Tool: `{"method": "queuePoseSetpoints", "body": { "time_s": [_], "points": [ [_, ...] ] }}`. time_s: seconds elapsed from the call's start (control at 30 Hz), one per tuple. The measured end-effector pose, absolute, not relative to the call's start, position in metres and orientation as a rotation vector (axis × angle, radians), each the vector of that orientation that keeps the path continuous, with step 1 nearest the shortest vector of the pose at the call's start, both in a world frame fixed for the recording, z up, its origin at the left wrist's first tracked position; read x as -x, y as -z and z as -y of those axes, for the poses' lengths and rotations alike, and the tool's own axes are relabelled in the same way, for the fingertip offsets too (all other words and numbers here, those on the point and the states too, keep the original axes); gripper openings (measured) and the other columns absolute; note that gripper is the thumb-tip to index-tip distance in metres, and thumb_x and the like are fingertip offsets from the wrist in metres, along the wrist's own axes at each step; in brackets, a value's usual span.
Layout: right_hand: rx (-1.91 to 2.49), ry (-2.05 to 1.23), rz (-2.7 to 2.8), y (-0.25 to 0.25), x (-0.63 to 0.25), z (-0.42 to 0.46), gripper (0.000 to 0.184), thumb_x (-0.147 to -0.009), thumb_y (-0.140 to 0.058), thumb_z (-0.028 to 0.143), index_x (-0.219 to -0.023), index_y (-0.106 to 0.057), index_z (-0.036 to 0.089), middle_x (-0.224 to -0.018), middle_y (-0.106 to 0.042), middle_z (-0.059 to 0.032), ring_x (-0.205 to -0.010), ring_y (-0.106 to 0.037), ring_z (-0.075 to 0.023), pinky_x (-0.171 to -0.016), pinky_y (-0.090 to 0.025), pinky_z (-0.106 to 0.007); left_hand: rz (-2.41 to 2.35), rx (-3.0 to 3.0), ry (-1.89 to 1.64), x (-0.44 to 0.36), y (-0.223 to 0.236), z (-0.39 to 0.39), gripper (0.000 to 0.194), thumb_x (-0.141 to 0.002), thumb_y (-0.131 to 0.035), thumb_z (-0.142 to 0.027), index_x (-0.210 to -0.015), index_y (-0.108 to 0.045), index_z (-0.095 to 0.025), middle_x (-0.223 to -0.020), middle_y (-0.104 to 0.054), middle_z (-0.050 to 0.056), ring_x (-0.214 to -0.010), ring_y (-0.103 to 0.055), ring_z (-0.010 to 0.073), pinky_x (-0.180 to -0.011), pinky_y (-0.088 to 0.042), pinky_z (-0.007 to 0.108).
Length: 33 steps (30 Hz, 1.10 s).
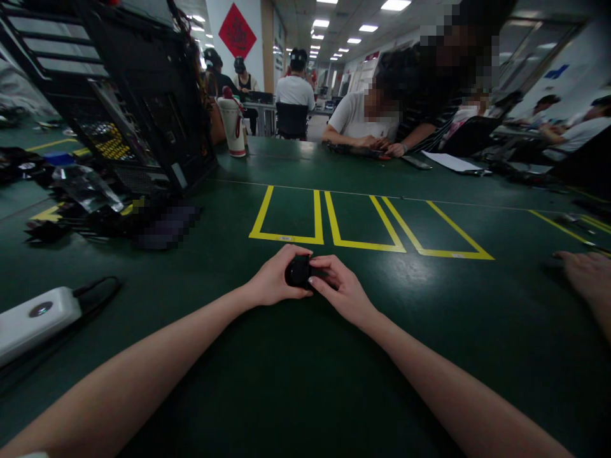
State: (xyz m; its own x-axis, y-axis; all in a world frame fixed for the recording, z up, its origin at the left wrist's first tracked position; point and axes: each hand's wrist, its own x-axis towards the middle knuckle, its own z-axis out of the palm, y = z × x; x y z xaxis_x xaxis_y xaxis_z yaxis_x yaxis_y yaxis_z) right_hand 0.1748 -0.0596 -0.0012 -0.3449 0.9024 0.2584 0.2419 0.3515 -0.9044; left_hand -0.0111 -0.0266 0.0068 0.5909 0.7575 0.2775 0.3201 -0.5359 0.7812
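Both my hands meet over the middle of the dark green table (pixel 305 369), just in front of the yellow tape outlines. My left hand (pixel 274 277) curls around a small black rounded object (pixel 298 272), whose exact kind I cannot make out. From the other side, my right hand (pixel 341 289) pinches a dark part at the object's right edge, with thumb and fingertips against it. Whether that part is joined to the black object is hidden by the fingers.
Yellow tape outlines (pixel 286 239) lie beyond my hands. A black computer case (pixel 143 95), a plastic bottle (pixel 83 181) and a paper cup (pixel 233 124) stand left. A white device with a cable (pixel 38 321) lies near left. Another person's hand (pixel 589 280) rests at right; people (pixel 363 111) work opposite.
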Motion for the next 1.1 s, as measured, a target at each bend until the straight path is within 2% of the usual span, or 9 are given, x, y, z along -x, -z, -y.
{"method": "queuePoseSetpoints", "body": {
  "time_s": [0.17,0.57,0.83,1.1],
  "points": [
    [1.051,-1.031,1.795,-0.0005,-0.1743,0.0589,0.029,-0.082,-0.053,0.023,-0.11,-0.046,0.024,-0.111,-0.051,-0.0047,-0.107,-0.053,-0.019,-0.089,-0.05,-0.04,-0.846,-2.102,-0.8,0.0112,-0.0071,0.027,0.059,-0.064,-0.073,-0.023,-0.114,-0.042,-0.025,-0.114,-0.046,0.006,-0.105,-0.048,0.0254,-0.086,-0.043,0.044],
    [1.001,-1.006,1.793,-0.0003,-0.1743,0.0605,0.021,-0.081,-0.053,0.02,-0.101,-0.051,0.025,-0.112,-0.047,-0.0033,-0.106,-0.053,-0.0185,-0.089,-0.05,-0.04,-0.833,-2.14,-0.794,0.0116,-0.0099,0.0272,0.059,-0.064,-0.073,-0.024,-0.115,-0.042,-0.025,-0.113,-0.046,0.005,-0.103,-0.048,0.0234,-0.087,-0.042,0.042],
    [1.033,-0.965,1.811,0.0,-0.1745,0.0589,0.031,-0.081,-0.054,0.02,-0.11,-0.047,0.025,-0.11,-0.05,-0.0044,-0.106,-0.052,-0.0196,-0.089,-0.05,-0.041,-0.856,-2.109,-0.82,0.0104,-0.0059,0.0266,0.06,-0.063,-0.073,-0.022,-0.115,-0.043,-0.025,-0.114,-0.046,0.006,-0.105,-0.048,0.0254,-0.088,-0.041,0.045],
    [1.004,-0.98,1.831,-0.0024,-0.1738,0.062,0.025,-0.081,-0.052,0.018,-0.105,-0.048,0.026,-0.112,-0.048,-0.0032,-0.107,-0.052,-0.0184,-0.091,-0.049,-0.041,-0.846,-2.132,-0.787,0.0114,-0.0091,0.0276,0.058,-0.065,-0.071,-0.023,-0.116,-0.042,-0.024,-0.114,-0.046,0.006,-0.104,-0.048,0.024,-0.088,-0.042,0.043]
  ]
}}
